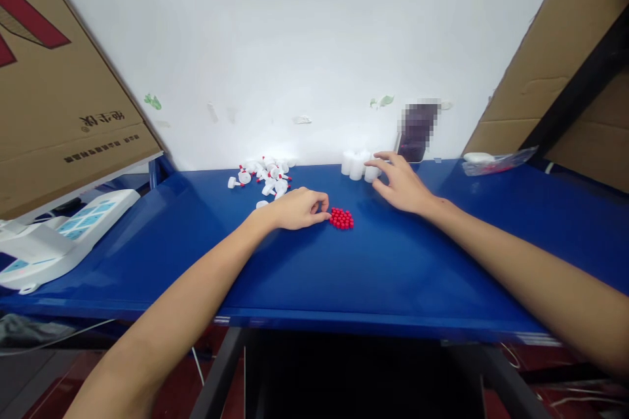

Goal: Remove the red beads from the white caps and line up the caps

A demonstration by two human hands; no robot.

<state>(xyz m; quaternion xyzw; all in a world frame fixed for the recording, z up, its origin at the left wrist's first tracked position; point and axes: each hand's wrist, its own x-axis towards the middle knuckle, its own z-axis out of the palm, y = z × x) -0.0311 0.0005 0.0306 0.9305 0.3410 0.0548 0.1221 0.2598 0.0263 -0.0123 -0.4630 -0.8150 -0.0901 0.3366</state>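
Observation:
My left hand (297,208) rests on the blue table (344,275) with its fingers curled in a pinch at the left edge of a small heap of red beads (341,218). Whether a bead sits between the fingertips I cannot make out. My right hand (400,183) reaches farther back, fingers spread, its tips touching a group of white cylindrical caps (358,165) near the wall. A pile of white plastic pieces with red tips (265,175) lies behind my left hand.
A white device with blue buttons (54,239) sits at the table's left end under a tilted cardboard box (54,78). A clear plastic bag (496,162) lies at the back right. More cardboard leans at the right. A blurred dark object (417,134) stands against the wall.

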